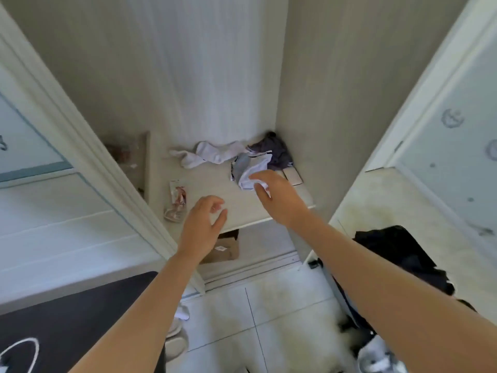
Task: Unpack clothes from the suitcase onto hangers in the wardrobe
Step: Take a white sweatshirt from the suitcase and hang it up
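Observation:
I look down into an open wardrobe with a pale shelf. At its back right lies a small heap: white socks, a dark purple garment and a white and grey garment. My right hand reaches onto the shelf and its fingers pinch the white cloth at the front of that heap. My left hand hovers over the shelf's front edge with fingers loosely curled and nothing in it. The open suitcase with black clothes stands on the floor at the right. No hangers show.
A small pink and white packet lies at the shelf's left. A cardboard box sits below the shelf. White wardrobe doors flank both sides. A dark mat and slippers lie on the tiled floor.

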